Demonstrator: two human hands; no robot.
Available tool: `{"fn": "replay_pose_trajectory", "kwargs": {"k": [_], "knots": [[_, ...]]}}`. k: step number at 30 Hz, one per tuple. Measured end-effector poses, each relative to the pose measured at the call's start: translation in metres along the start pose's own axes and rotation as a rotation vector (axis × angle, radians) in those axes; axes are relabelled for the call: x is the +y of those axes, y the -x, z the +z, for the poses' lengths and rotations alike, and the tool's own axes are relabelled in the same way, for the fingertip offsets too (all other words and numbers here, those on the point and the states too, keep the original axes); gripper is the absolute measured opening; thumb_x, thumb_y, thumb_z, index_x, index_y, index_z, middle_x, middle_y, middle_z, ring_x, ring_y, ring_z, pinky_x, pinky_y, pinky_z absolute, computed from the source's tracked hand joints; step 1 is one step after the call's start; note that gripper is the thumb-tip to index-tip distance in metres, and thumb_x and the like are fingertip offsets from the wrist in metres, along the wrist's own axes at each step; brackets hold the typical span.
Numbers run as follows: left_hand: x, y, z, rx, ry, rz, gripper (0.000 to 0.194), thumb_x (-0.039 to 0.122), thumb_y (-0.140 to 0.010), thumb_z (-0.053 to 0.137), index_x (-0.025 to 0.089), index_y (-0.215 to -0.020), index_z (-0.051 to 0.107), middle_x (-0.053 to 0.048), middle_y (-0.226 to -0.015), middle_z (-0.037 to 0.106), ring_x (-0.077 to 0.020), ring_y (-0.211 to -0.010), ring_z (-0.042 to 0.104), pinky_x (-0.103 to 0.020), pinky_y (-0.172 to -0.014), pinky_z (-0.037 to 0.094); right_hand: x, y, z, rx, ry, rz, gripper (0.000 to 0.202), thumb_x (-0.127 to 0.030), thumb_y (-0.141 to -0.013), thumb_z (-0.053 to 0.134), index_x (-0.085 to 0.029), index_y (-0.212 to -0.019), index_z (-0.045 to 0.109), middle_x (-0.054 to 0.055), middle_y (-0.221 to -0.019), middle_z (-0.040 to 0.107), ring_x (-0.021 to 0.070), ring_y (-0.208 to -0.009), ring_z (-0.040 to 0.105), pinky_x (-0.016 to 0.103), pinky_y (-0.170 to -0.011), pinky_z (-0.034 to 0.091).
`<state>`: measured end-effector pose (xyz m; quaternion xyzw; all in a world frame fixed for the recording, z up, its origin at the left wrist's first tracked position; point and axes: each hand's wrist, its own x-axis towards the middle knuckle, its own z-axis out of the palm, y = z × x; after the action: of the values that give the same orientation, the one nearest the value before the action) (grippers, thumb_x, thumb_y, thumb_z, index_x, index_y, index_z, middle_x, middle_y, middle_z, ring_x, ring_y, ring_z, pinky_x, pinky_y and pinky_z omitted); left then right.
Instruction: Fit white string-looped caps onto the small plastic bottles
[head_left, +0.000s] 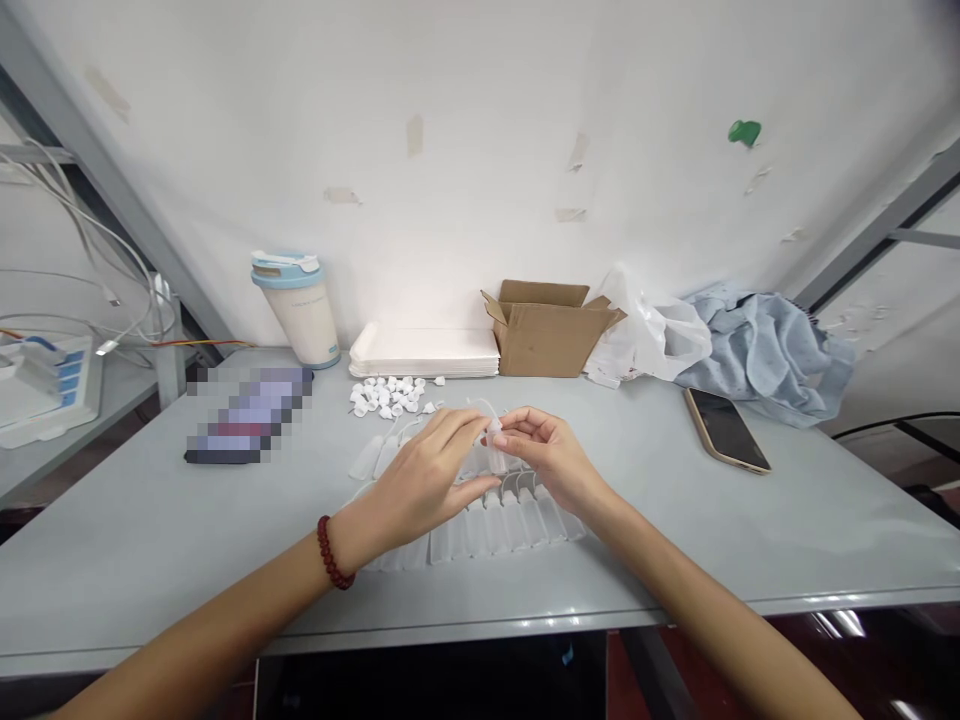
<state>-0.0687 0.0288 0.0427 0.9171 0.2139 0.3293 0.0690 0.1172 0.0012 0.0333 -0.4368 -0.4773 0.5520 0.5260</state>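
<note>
You are holding one small, see-through bottle (497, 460) just above the middle of the gray table (825, 520). It is standing nearly upright between your two hands, and a thin white tube (486, 405) is curling out of its top toward the left. Your right hand (551, 450) is pinching the bottle near its top with the thumb and fingers. Your left hand (420, 470) is curving around its left side, with the fingers reaching the top and the thumb reaching the bottom end. I cannot tell if that hand is squeezing it or only touching it. A dark red bead bracelet (334, 553) is circling your left wrist.

Under your hands, more bottles (510, 525) are lying side by side in rows, and your arms are hiding some of them. Just past them, to the left, little white caps (386, 396) are sitting in a pile.

Along the far wall, from left to right, a blue-topped cup (298, 315), a flat white stack (424, 352), an open brown box (551, 340), a white plastic bag (645, 335) and a crumpled blue cloth (772, 350) are resting. A phone (726, 430) is lying on the right, nearer than the cloth.
</note>
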Motion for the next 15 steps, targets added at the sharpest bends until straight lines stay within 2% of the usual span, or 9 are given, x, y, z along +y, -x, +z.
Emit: {"fn": "replay_pose_trajectory", "kwargs": {"k": [6,9,13,15], "knots": [[0.002,0.001,0.002,-0.003,-0.051,0.023,0.041,0.029,-0.085,0.059,0.018,-0.121,0.042,-0.013,-0.114,0.055,-0.0265,-0.098,0.054,-0.042,-0.082,0.047,0.003,-0.001,0.002,-0.003,-0.031,0.000,0.027,-0.027,-0.061,0.080,-0.020,-0.075,0.057,-0.002,-0.076,0.061,0.0130,-0.077,0.060,0.026,-0.072,0.046],[0.003,0.000,0.002,-0.003,-0.015,0.009,0.038,0.028,-0.083,0.060,0.018,-0.117,0.044,-0.012,-0.111,0.056,-0.0253,-0.095,0.054,-0.041,-0.080,0.047,0.000,0.001,0.003,-0.061,-0.041,-0.009,0.029,-0.029,-0.062,0.079,-0.020,-0.076,0.056,-0.001,-0.079,0.063,0.0148,-0.080,0.062,0.028,-0.075,0.046],[0.003,-0.001,-0.001,0.022,0.058,-0.039,0.038,0.029,-0.079,0.065,0.020,-0.112,0.047,-0.010,-0.105,0.058,-0.0245,-0.093,0.055,-0.041,-0.083,0.045,-0.006,0.003,0.003,-0.215,-0.097,0.012,0.028,-0.034,-0.070,0.073,-0.020,-0.083,0.054,0.005,-0.091,0.067,0.0202,-0.087,0.065,0.034,-0.078,0.047],[0.001,-0.001,-0.002,0.041,0.064,-0.058,0.042,0.032,-0.078,0.067,0.021,-0.113,0.047,-0.010,-0.106,0.058,-0.0251,-0.096,0.054,-0.041,-0.084,0.045,-0.007,0.004,0.002,-0.222,-0.105,0.010,0.028,-0.035,-0.071,0.072,-0.021,-0.087,0.053,0.006,-0.095,0.068,0.0225,-0.091,0.065,0.034,-0.076,0.048]]}}
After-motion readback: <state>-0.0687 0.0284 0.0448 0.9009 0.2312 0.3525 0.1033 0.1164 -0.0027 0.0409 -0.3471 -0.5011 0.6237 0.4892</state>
